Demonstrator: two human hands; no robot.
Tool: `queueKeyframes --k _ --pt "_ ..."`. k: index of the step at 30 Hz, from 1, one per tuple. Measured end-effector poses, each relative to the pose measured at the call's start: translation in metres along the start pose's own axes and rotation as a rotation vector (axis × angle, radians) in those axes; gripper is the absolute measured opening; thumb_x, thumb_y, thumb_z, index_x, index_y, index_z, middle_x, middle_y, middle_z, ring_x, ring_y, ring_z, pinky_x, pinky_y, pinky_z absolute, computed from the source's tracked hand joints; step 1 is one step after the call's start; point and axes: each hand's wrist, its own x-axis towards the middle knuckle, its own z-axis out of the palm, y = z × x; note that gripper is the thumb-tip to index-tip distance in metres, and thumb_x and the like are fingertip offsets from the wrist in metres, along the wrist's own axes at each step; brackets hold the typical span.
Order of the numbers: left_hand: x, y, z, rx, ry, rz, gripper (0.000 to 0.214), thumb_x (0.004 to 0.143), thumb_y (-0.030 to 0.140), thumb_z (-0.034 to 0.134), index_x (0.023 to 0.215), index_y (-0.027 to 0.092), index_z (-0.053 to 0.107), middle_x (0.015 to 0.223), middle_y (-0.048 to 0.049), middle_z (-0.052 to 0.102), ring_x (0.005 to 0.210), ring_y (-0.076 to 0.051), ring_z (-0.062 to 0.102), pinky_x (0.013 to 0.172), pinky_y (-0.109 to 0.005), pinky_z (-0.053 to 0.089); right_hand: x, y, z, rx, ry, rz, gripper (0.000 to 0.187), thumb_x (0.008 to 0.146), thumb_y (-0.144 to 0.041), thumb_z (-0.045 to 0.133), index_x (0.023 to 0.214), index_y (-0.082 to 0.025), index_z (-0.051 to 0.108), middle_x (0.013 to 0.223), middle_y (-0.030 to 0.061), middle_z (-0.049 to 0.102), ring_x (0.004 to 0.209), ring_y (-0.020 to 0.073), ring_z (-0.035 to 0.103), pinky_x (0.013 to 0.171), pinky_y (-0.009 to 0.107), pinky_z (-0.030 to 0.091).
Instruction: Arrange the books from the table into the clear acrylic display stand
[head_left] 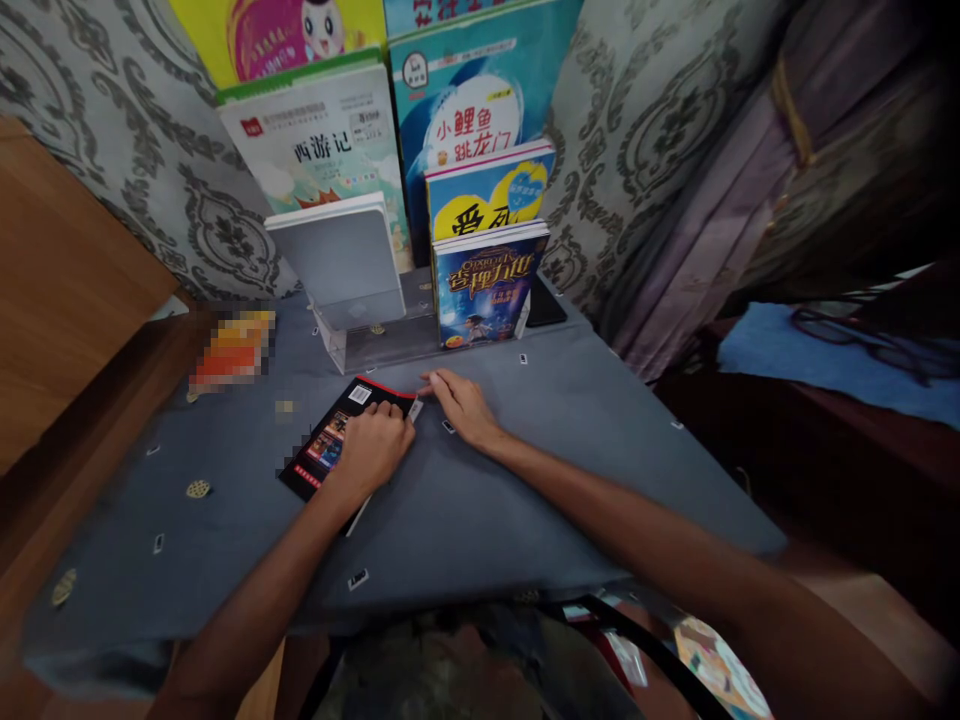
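A thin book (315, 452) with a black cover, a red edge strip and a white barcode lies at a slant on the cloth-covered table. Curled fingers of my left hand (375, 442) rest on its right part, gripping it and hiding some of the cover. At the book's upper right corner is my right hand (466, 408), its fingers stretched toward the edge with the tips at or very near it. Pale page edges show along the book's right side. Whether my right fingertips pinch a page I cannot tell.
A clear stand (336, 352) holds a silver-grey boxed item (341, 262). Beside it stand upright books, a blue one (487, 290) in front. A dark flat object (546, 305) lies behind them. An orange, blurred-out item (234, 350) is at left; glasses (840, 330) lie on blue cloth at right.
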Motion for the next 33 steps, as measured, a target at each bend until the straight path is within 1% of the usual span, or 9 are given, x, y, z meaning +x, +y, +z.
queueKeyframes --k 9,12,17,19,21,24,28,30,33 --pt "-0.002 0.004 -0.001 0.023 -0.037 -0.019 0.037 0.1 0.029 0.036 0.102 0.008 0.068 0.102 -0.0178 0.07 0.098 -0.029 0.068 0.072 -0.035 0.052 -0.004 0.001 0.001 -0.009 0.053 -0.092 0.043 0.105 -0.042 0.029 0.12 -0.022 0.064 0.1 0.0061 0.075 0.106 0.021 0.065 0.094 0.036 0.047" --pt "-0.003 0.006 0.0 0.027 -0.041 -0.012 0.038 0.101 0.03 0.037 0.103 0.007 0.067 0.103 -0.0193 0.069 0.099 -0.03 0.067 0.072 -0.036 0.053 -0.005 0.0 0.002 -0.126 0.013 -0.117 0.039 0.105 -0.037 0.031 0.118 -0.022 0.065 0.099 0.006 0.074 0.105 0.0207 0.063 0.094 0.035 0.045" --pt "-0.004 0.004 -0.001 0.008 -0.029 -0.008 0.038 0.1 0.032 0.04 0.103 0.007 0.068 0.104 -0.0197 0.07 0.099 -0.031 0.068 0.075 -0.038 0.055 -0.007 -0.006 0.002 -0.417 -0.123 -0.134 0.033 0.104 -0.03 0.036 0.108 -0.018 0.067 0.094 0.0077 0.071 0.089 0.0196 0.063 0.085 0.032 0.042" --pt "-0.008 -0.004 -0.002 -0.027 -0.009 0.037 0.036 0.099 0.031 0.042 0.109 0.008 0.067 0.111 -0.0191 0.07 0.104 -0.03 0.068 0.083 -0.04 0.056 -0.008 -0.01 0.001 -0.492 -0.14 -0.143 0.032 0.104 -0.028 0.037 0.109 -0.017 0.067 0.091 0.0081 0.071 0.085 0.0199 0.062 0.083 0.033 0.041" --pt "-0.017 -0.021 -0.002 -0.075 -0.001 0.102 0.033 0.097 0.024 0.044 0.119 0.012 0.065 0.126 -0.016 0.067 0.114 -0.027 0.065 0.094 -0.04 0.053 -0.01 -0.013 -0.001 -0.547 -0.151 -0.158 0.032 0.103 -0.027 0.037 0.107 -0.017 0.067 0.089 0.0086 0.07 0.083 0.0204 0.062 0.082 0.033 0.041" --pt "-0.043 -0.056 0.003 -0.119 -0.088 0.135 0.052 0.088 0.008 0.045 0.137 0.021 0.055 0.144 -0.0087 0.056 0.13 -0.025 0.056 0.105 -0.041 0.049 -0.014 -0.017 -0.003 -0.606 -0.185 -0.195 0.031 0.103 -0.025 0.038 0.101 -0.016 0.068 0.087 0.0095 0.07 0.087 0.0217 0.061 0.085 0.034 0.041" --pt "-0.085 -0.096 0.011 -0.186 -0.182 0.097 0.074 0.083 0.001 0.039 0.15 0.031 0.038 0.159 -0.0039 0.037 0.143 -0.024 0.041 0.11 -0.045 0.045 -0.019 -0.02 0.0 -0.592 -0.235 -0.234 0.028 0.102 -0.027 0.042 0.107 -0.016 0.068 0.093 0.0112 0.071 0.095 0.0228 0.062 0.09 0.036 0.042" --pt "-0.102 -0.104 0.012 -0.216 -0.209 0.091 0.077 0.082 0.002 0.039 0.152 0.032 0.033 0.162 -0.0038 0.029 0.146 -0.024 0.036 0.114 -0.046 0.041 -0.019 -0.021 0.005 -0.554 -0.271 -0.275 0.026 0.101 -0.028 0.046 0.115 -0.017 0.065 0.103 0.012 0.071 0.102 0.0231 0.061 0.094 0.037 0.042" --pt "-0.115 -0.106 0.008 -0.247 -0.254 0.117 0.077 0.084 0.007 0.045 0.154 0.035 0.027 0.165 -0.0036 0.019 0.15 -0.026 0.024 0.118 -0.05 0.034 -0.013 -0.021 0.01 -0.542 -0.309 -0.295 0.029 0.1 -0.031 0.049 0.123 -0.017 0.061 0.116 0.0141 0.069 0.112 0.0246 0.059 0.1 0.041 0.04"
